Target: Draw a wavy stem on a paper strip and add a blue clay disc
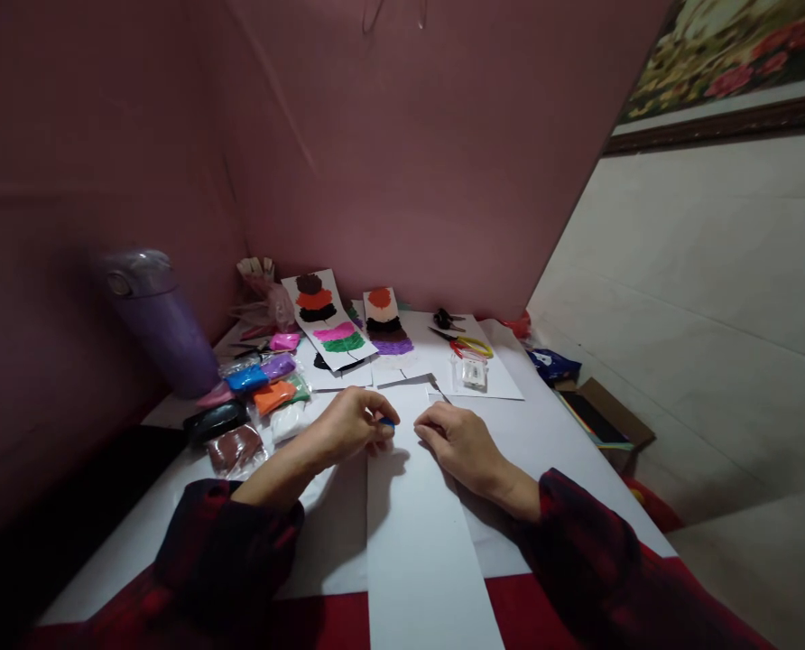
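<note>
My left hand (358, 422) pinches a small bit of blue modelling clay (387, 422) between thumb and fingers. Just right of it, my right hand (460, 442) is closed, its thumb and forefinger pressed together; what they hold, if anything, cannot be made out. A thin tool tip (438, 386) shows behind the right knuckles, and whether the hand grips it is unclear. Both hands hover over a long white paper strip (422, 542). Left of them lie wrapped clay packets, among them a blue one (246, 378), an orange one (273, 395) and a brown one (235, 449).
Cards with coloured clay bands (338, 343) lie at the back. Scissors (467, 345), keys (445, 319) and a small white packet (474, 373) rest at back right. A purple bottle (165, 325) stands at left. A pink wall (402, 162) rises behind the table.
</note>
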{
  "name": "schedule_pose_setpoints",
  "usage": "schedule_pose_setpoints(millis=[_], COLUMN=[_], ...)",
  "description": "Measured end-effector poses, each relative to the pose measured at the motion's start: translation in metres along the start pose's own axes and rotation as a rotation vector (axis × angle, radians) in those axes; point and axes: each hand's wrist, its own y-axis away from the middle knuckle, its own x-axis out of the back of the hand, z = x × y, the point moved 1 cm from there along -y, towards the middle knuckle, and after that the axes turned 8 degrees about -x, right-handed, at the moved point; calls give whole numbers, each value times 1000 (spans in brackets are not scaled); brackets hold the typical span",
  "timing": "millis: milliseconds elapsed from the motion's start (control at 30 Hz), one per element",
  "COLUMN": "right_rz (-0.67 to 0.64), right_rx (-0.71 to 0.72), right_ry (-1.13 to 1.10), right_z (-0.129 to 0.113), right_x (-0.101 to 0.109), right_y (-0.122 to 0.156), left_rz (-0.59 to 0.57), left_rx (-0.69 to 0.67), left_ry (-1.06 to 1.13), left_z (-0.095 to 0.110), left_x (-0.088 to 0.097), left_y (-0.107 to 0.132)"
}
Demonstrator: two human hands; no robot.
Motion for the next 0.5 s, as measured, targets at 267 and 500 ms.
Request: schedule_pose_setpoints(millis=[267,500], right_rz=[4,6], right_rx=[-16,-15], right_ry=[-25,-44], right_z=[2,2], right_x=[1,1], right_y=[-1,-1], left_rz=[-50,-41], left_rx=[23,-30], left_ry=[-157,-243], left_z=[-15,-17], left_x=[-4,-6], left_y=[-4,-6])
